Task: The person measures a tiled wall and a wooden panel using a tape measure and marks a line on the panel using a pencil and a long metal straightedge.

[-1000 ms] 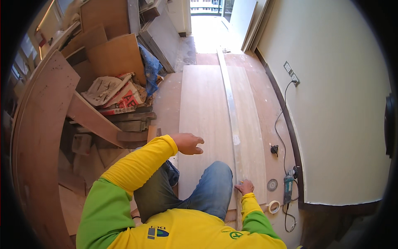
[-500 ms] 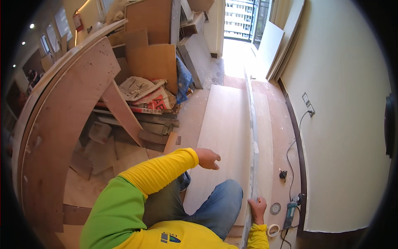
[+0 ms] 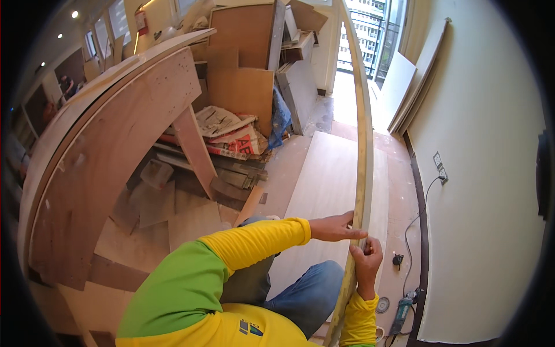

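Observation:
A long, narrow bar, pale with a tan edge, rises from beside my knee and runs away toward the bright doorway. My left hand is on the bar's left side, its thumb laid across it and its other fingers partly hidden. Just nearer to me, my right hand grips the same bar between thumb and bent fingers. Under the bar a pale wood panel lies flat on the floor, by my bent knee.
At right are a corded angle grinder, a grey disc, a black plug and a wall socket. Boards lean on that wall. A curved wooden piece stands at left, before stacked panels and scraps.
The bar has come up off the panel and turned, its far end now higher. My left hand has moved right, from the air onto the bar. The whole view has shifted somewhat.

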`<state>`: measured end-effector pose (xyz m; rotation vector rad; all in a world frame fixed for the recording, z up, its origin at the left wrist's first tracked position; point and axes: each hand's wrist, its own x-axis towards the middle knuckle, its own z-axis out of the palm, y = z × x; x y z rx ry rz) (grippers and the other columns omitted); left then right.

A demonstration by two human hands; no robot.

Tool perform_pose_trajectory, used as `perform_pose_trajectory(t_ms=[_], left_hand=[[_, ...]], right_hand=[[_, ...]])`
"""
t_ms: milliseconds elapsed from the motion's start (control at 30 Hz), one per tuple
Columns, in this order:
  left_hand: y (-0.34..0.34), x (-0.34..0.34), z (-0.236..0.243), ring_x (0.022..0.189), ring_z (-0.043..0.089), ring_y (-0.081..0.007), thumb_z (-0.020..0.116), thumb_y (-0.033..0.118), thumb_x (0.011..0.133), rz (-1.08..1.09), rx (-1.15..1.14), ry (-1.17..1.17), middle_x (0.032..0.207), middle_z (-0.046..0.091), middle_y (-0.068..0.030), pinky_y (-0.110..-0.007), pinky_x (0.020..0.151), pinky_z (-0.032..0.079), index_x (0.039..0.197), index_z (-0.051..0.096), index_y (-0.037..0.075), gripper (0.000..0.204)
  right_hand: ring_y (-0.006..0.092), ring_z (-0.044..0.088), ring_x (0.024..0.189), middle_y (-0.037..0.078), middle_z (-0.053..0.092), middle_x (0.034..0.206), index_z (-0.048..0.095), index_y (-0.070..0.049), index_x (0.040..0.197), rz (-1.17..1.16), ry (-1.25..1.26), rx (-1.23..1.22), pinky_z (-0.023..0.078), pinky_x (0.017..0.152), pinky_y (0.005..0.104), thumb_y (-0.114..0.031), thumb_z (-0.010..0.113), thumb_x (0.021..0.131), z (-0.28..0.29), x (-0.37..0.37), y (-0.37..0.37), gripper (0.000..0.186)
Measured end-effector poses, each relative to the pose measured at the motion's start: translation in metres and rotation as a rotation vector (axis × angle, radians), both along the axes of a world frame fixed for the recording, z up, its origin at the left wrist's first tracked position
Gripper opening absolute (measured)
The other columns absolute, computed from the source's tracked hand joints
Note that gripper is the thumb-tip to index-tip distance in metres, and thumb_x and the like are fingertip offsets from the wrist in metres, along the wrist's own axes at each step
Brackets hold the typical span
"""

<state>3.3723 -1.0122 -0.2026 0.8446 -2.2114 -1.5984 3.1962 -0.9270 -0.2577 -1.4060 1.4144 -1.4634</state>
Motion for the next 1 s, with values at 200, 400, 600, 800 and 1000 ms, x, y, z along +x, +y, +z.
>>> perform_pose_trajectory(t_ms=[200, 400, 600, 800, 1000], left_hand=[[0.0, 0.005, 0.015, 0.115, 0.053, -0.0264, 0.072, 0.028, 0.082, 0.305, 0.038, 0.497, 0.127, 0.049, -0.0194, -0.037, 0.1, 0.045, 0.134, 0.034, -0.002, 0.071], [-0.095, 0.029, 0.095, 0.078, 0.067, -0.0225, 0.082, 0.021, 0.071, 0.459, -0.206, 0.721, 0.085, 0.066, -0.0133, -0.032, 0.063, 0.056, 0.108, 0.051, -0.004, 0.054], [-0.185, 0.132, 0.22, 0.075, 0.068, -0.0236, 0.056, 0.021, 0.088, 0.729, -0.709, -0.028, 0.091, 0.068, -0.014, -0.035, 0.064, 0.056, 0.115, 0.062, 0.002, 0.034], [-0.174, 0.248, 0.2, 0.08, 0.064, -0.0252, 0.079, 0.023, 0.069, 1.003, -0.744, 0.332, 0.098, 0.065, -0.018, -0.035, 0.072, 0.053, 0.11, 0.055, -0.007, 0.056], [-0.113, 0.324, 0.071, 0.09, 0.065, -0.0302, 0.087, 0.032, 0.06, 1.44, -1.111, 0.065, 0.097, 0.065, -0.0159, -0.04, 0.082, 0.051, 0.109, 0.057, 0.001, 0.065]], right_hand=[[0.0055, 0.034, 0.066, -0.006, 0.036, 0.077, 0.062, -0.003, 0.091, 0.137, -0.139, -0.115, 0.03, 0.057, 0.0209, -0.024, 0.079, 0.072, 0.032, 0.037, -0.022, 0.033], [0.0054, 0.035, 0.061, -0.004, 0.041, 0.068, 0.064, 0.004, 0.105, 0.015, -0.199, -0.346, 0.032, 0.055, 0.0222, -0.043, 0.061, 0.091, 0.056, 0.032, -0.051, 0.049], [0.0054, 0.034, 0.051, -0.004, 0.037, 0.055, 0.065, 0.005, 0.097, -0.16, -0.371, -0.11, 0.036, 0.054, 0.0219, -0.041, 0.056, 0.094, 0.01, 0.012, -0.04, 0.046], [0.0051, 0.036, 0.046, -0.002, 0.041, 0.054, 0.064, 0.002, 0.087, -0.175, -0.367, 0.149, 0.035, 0.046, 0.0204, -0.033, 0.058, 0.094, -0.073, 0.039, -0.04, 0.036], [0.0082, 0.043, 0.044, 0.002, 0.049, 0.056, 0.065, 0.005, 0.091, -0.153, -0.181, 0.385, 0.035, 0.043, 0.0227, -0.037, 0.058, 0.093, -0.13, 0.032, -0.044, 0.042]])
